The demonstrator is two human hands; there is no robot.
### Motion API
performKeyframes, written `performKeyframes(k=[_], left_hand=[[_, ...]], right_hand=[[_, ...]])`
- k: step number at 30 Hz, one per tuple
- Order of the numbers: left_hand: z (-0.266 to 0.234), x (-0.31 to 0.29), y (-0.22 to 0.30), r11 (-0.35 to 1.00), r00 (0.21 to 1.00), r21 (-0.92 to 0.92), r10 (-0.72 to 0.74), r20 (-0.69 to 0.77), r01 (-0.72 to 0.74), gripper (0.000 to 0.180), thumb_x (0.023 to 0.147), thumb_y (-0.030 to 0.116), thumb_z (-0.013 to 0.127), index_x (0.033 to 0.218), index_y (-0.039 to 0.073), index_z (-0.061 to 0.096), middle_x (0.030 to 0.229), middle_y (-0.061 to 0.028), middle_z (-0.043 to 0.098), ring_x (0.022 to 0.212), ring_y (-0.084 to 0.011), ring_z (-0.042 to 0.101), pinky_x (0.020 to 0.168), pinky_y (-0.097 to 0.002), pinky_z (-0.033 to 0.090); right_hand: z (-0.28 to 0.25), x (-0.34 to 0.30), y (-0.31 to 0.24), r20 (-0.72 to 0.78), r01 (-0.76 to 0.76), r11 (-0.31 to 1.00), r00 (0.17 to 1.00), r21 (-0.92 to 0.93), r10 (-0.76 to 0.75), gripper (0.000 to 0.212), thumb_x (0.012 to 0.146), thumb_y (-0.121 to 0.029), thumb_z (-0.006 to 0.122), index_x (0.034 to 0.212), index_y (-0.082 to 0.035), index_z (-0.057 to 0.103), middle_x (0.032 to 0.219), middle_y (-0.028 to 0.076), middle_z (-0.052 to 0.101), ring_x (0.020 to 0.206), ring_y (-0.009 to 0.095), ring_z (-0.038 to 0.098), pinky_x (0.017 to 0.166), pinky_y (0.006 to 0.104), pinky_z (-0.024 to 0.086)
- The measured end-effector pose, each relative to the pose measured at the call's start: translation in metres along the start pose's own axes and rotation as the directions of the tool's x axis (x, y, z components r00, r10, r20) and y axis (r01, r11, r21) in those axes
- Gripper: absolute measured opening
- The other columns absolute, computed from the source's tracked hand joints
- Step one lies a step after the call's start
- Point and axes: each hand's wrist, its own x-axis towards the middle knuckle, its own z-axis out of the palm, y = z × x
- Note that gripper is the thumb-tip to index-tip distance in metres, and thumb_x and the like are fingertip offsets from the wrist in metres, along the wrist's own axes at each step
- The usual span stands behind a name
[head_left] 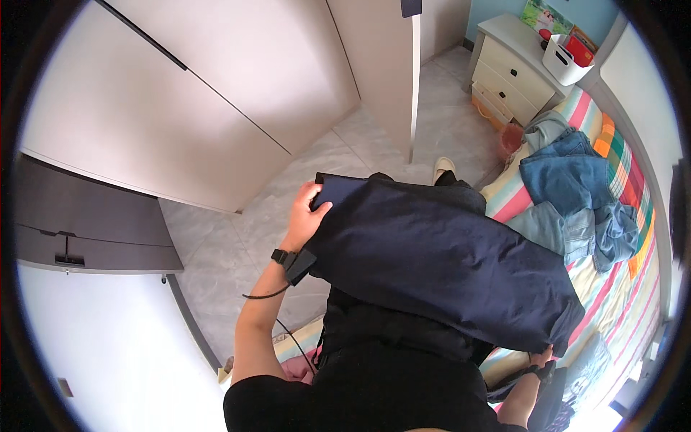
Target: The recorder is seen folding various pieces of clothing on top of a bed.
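From the wearer's head, one fisheye view looks steeply down and forward, close above the navy cloth (pixel 446 252) mid-frame, reaching the farther drawer cabinet (pixel 515 79) at upper right.

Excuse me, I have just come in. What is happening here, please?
A person holds a dark navy cloth spread out in front of the body. The left hand grips one end; the right hand holds the opposite end near its lower corner. Blue denim clothes lie on the striped bed to the right.
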Motion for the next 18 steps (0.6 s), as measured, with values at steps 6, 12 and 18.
performKeyframes(k=[6, 12, 18], left_hand=[[0.018, -0.008, 0.034, 0.919, 0.956, 0.263, 0.289, 0.056, -0.294, 0.030, 0.071, -0.006, 0.063, 0.099, 0.006, 0.062, 0.105, -0.0104, 0.054, 0.083, -0.0260, 0.060, 0.069, -0.0334, 0.049], [0.021, -0.015, 0.046, 0.887, 0.950, 0.343, 0.273, 0.151, -0.309, 0.038, 0.068, -0.007, 0.062, 0.102, 0.011, 0.063, 0.104, -0.0106, 0.054, 0.086, -0.0282, 0.058, 0.071, -0.0349, 0.049], [0.020, -0.013, 0.051, 0.861, 0.939, 0.372, 0.314, 0.143, -0.345, 0.035, 0.069, -0.002, 0.064, 0.102, 0.008, 0.063, 0.104, -0.0124, 0.055, 0.089, -0.0304, 0.057, 0.073, -0.0358, 0.048]], right_hand=[[0.001, -0.023, -0.005, -0.016, 0.020, 0.999, 1.000, -0.033, -0.021, 0.051, 0.091, -0.045, 0.046, 0.124, -0.005, 0.048, 0.127, 0.014, 0.048, 0.113, 0.033, 0.049, 0.096, 0.0550, 0.038], [0.017, -0.030, -0.006, -0.046, -0.051, 0.997, 0.998, 0.061, 0.054, 0.051, 0.093, -0.041, 0.041, 0.126, -0.002, 0.046, 0.129, 0.015, 0.048, 0.117, 0.034, 0.046, 0.099, 0.0557, 0.036], [0.027, -0.042, -0.002, -0.038, -0.054, 0.998, 0.998, 0.028, 0.055, 0.052, 0.093, -0.040, 0.040, 0.128, -0.001, 0.044, 0.131, 0.015, 0.046, 0.121, 0.034, 0.043, 0.101, 0.0566, 0.032]])
